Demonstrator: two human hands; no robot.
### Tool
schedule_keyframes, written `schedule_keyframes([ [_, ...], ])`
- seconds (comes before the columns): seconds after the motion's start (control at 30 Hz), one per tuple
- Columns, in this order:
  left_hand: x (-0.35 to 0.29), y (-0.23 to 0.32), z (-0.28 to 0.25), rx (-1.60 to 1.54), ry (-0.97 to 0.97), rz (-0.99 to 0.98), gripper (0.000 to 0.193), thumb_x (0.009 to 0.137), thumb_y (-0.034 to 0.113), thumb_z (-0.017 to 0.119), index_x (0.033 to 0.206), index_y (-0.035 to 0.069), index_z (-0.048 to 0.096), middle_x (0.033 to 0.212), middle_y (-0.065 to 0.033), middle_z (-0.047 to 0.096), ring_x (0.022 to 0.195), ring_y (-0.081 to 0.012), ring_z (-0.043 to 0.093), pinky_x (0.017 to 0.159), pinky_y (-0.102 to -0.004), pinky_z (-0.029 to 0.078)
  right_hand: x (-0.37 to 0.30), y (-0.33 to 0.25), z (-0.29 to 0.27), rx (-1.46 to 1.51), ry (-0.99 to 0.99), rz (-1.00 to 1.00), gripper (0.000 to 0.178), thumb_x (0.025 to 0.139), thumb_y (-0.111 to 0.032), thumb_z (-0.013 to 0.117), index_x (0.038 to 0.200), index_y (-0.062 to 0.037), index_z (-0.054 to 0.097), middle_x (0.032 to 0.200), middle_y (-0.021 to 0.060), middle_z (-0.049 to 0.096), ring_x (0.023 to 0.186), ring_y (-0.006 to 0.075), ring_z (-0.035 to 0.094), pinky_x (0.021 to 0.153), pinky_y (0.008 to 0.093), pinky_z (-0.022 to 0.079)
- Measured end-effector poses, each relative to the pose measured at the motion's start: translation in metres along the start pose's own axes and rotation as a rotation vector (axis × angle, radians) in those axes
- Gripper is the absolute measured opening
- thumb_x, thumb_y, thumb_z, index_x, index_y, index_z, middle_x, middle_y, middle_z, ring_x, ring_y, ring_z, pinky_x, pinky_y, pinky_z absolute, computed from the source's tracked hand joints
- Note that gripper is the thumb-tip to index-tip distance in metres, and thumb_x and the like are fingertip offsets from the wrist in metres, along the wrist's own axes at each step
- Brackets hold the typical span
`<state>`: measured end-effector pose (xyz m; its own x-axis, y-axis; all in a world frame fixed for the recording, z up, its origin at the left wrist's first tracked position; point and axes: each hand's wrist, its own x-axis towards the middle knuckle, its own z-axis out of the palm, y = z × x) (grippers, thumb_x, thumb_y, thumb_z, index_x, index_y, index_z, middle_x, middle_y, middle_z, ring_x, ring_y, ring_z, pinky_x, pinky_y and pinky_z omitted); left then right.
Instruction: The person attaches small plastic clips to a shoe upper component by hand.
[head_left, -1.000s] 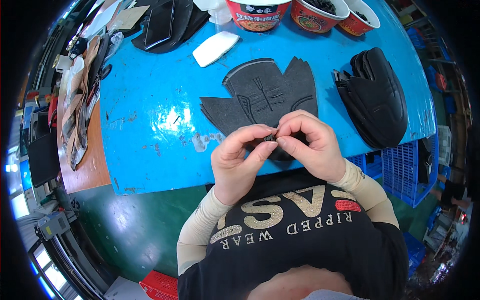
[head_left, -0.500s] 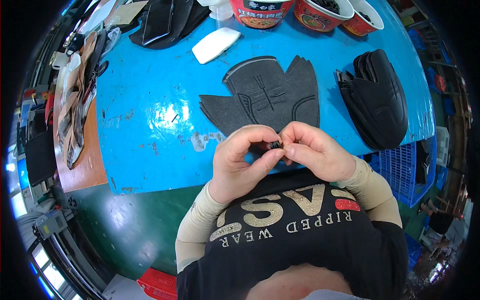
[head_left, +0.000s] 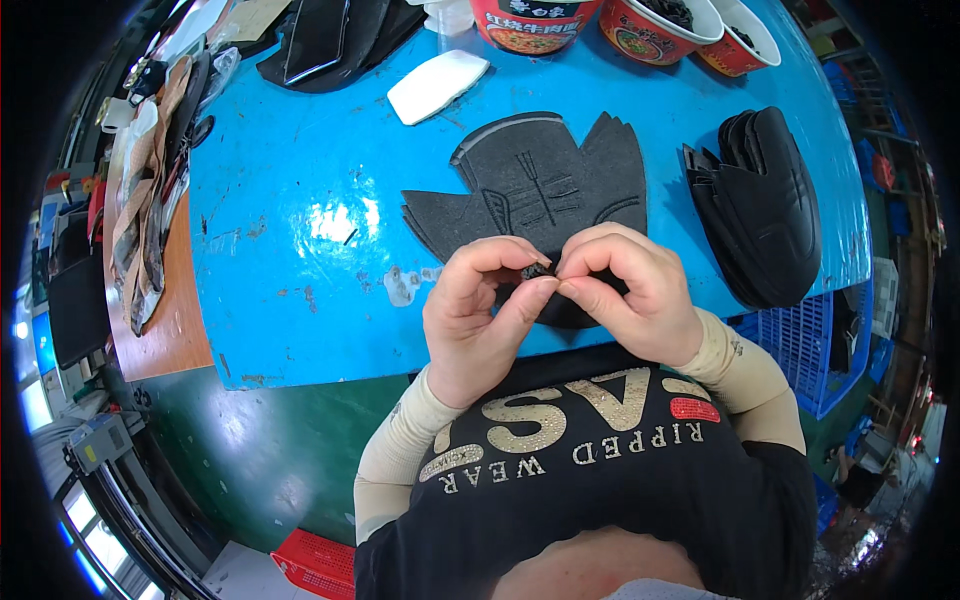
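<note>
Close in front of my chest, both hands meet over the near edge of the blue table. My left hand [head_left: 482, 310] pinches a small black piece [head_left: 536, 271] between thumb and forefinger; its exact kind is too small to make out. My right hand [head_left: 632, 290] is closed in a pinch right beside it, thumb and fingertip touching the piece's edge. Under and beyond my hands lies a stack of dark grey shaped panels [head_left: 535, 175] with pointed corners and stitched lines. Its near part is hidden by my fingers.
Right of the panels stands a pile of curved black padded pieces [head_left: 765, 205]. At the back are a white pad [head_left: 437, 87], a red tub [head_left: 530, 25] and two red bowls [head_left: 660, 32] with black bits. Blue crates [head_left: 815, 345] sit below the right edge; a red basket [head_left: 315, 562] is on the floor.
My fingertips have drawn slightly apart around the small black piece, which has shifted a little left and up and turned. The panels show slightly shifted in view.
</note>
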<state>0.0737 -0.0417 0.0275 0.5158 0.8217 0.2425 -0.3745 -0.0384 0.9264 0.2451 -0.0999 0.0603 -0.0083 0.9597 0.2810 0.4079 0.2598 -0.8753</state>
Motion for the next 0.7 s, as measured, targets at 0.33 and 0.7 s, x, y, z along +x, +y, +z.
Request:
schedule_keyframes([
  [0.33, 0.001, -0.001, -0.002, 0.148, -0.057, 0.058, 0.028, 0.080, -0.007, 0.070, 0.104, 0.002, 0.056, 0.098, -0.0099, 0.061, 0.086, -0.0158, 0.060, 0.075, -0.0254, 0.049, -0.011, -0.001, 0.001, 0.545, -0.122, 0.502, 0.008, 0.093, -0.010, 0.058, 0.092, -0.0027, 0.055, 0.083, -0.0021, 0.056, 0.077, 0.0027, 0.050, 0.064, 0.0208, 0.042],
  [0.7, 0.020, 0.005, -0.014, 0.929, -0.134, 0.304, 0.027, 0.068, -0.008, 0.067, 0.092, 0.002, 0.061, 0.089, -0.0111, 0.064, 0.080, -0.0293, 0.061, 0.072, -0.0362, 0.049, 0.041, 0.047, -0.034, -0.554, 0.045, -0.174, 0.016, 0.077, -0.002, 0.065, 0.086, -0.0064, 0.052, 0.082, 0.0052, 0.057, 0.073, 0.0226, 0.058, 0.065, 0.0328, 0.043],
])
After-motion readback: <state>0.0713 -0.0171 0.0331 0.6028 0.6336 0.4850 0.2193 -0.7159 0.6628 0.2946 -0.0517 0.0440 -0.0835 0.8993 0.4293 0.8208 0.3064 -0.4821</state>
